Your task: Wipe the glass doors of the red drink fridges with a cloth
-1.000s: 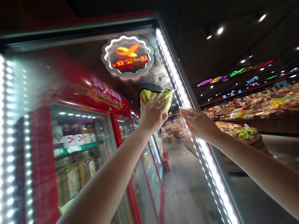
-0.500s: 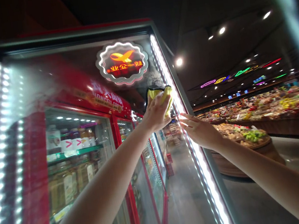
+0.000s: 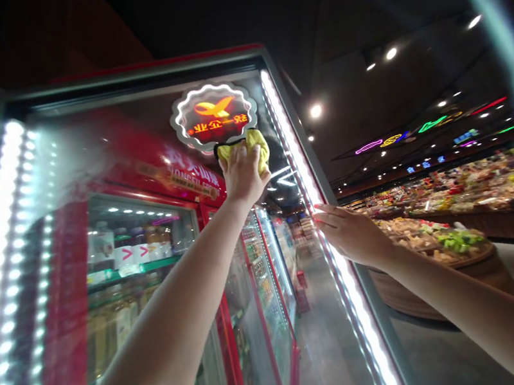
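Observation:
With my left hand (image 3: 244, 171) I press a yellow cloth (image 3: 257, 147) with a dark edge against the inside of a glass door (image 3: 139, 123), the fingers closed over it. The cloth sits just below a lit round sign (image 3: 214, 116), whose lettering reads backwards from here. My right hand (image 3: 354, 232) grips the door's right-hand frame (image 3: 326, 198), its fingertips beside the bright light strip (image 3: 286, 126). Its thumb is hard to make out. Whitish fog (image 3: 69, 160) covers the glass at the upper left.
Through the glass stand red drink coolers (image 3: 224, 328) with bottles (image 3: 123, 249) on shelves. To the right is a round wooden produce stand (image 3: 450, 272). An aisle floor (image 3: 326, 337) runs behind the door. Another light strip (image 3: 0, 252) lines the door's left side.
My left hand has slid the cloth left and slightly up across the glass, from beside the right light strip to under the sign. My right hand stays on the frame. The view has shifted slightly.

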Available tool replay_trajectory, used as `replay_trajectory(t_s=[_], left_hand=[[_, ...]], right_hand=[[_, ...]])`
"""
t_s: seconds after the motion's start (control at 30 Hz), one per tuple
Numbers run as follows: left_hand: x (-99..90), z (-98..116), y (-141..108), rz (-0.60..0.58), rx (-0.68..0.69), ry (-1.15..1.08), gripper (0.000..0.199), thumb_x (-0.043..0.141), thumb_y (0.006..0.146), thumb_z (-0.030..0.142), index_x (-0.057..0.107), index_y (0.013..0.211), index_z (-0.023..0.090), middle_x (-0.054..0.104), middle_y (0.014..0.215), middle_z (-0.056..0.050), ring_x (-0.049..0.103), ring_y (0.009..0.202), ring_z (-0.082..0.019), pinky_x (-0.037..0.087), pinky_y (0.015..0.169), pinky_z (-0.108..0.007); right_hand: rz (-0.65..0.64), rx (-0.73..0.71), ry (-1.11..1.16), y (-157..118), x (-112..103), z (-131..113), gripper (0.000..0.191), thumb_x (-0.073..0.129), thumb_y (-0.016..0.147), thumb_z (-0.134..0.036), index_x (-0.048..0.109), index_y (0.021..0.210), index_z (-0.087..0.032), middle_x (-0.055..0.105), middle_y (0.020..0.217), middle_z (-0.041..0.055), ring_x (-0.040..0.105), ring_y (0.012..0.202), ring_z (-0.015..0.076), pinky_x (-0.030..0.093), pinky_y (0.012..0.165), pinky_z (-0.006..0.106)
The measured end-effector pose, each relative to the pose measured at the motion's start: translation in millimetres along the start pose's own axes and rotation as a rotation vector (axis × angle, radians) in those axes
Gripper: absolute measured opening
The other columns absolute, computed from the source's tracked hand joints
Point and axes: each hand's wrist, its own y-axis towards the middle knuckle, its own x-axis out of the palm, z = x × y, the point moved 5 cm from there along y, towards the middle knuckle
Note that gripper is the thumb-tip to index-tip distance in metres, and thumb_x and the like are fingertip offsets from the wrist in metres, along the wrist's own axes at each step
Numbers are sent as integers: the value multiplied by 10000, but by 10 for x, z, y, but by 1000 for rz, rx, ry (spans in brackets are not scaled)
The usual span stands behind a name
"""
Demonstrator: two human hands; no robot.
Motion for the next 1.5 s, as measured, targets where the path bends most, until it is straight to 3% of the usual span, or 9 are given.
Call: replay_trajectory(t_s=[0.2,0.33,0.47,0.6,0.73,0.97,1.23,1.37,1.5], left_hand=[[127,347,-191,-157,204,39,475,579,913,247,545,1386,283,327,1680,-78,327,1514,-407,211,1212,-719],[10,60,121,-150,58,68,569,623,902,325,496,1456,301,388,1648,-79,301,1518,-424,199,1193,-760],[-137,-239,-120,-25,-121,52,552,579,921,332,490,1462,273,399,1633,-103,308,1516,-391,293,1213,-651],[12,-21,-494,-86,37,57,545,587,911,356,511,1443,265,341,1668,-99,277,1536,-393,270,1237,-627],[131,94,-310,-152,167,54,575,618,889,324,503,1451,287,339,1668,-91,296,1522,-423,224,1223,-708],[-246,-645,-229,11,-140,42,506,587,905,310,527,1404,253,449,1564,-149,378,1463,-413,254,1214,-681],[-128,-476,-456,-117,124,75,528,591,892,299,536,1414,236,444,1592,-116,339,1503,-348,254,1245,-580],[-426,-1091,-265,-35,-86,96,487,584,900,323,553,1383,278,503,1521,-99,404,1441,-359,336,1191,-575],[-697,-1570,-634,95,-249,119,448,559,910,317,552,1357,294,513,1507,-90,438,1412,-346,370,1171,-547]], right_hand=[[70,92,3,275,165,130,338,486,962,-83,763,1130,-181,752,1245,95,654,1240,227,459,1170,456],[66,154,15,416,210,278,355,465,976,-87,746,1175,-176,733,1294,98,646,1253,224,419,1191,494],[37,146,12,407,231,275,351,487,951,-69,734,1189,-143,712,1329,126,622,1293,239,399,1200,488],[2,156,-15,442,274,233,388,492,912,-40,710,1226,-108,652,1412,153,555,1377,281,412,1187,505],[-59,175,-26,509,308,256,444,462,908,-12,671,1289,-100,623,1445,158,532,1401,300,398,1189,552],[-60,240,10,463,310,213,488,451,894,2,677,1290,-173,630,1444,118,527,1410,293,339,1218,599],[28,179,129,921,297,-299,480,452,930,-42,643,1360,-139,588,1483,134,493,1436,289,404,1203,554],[68,213,176,1064,341,-404,496,467,926,-46,628,1385,-146,569,1506,124,484,1443,279,420,1203,539],[73,211,205,1099,373,-534,492,468,928,-55,628,1387,-133,566,1507,135,481,1446,283,454,1183,526]])
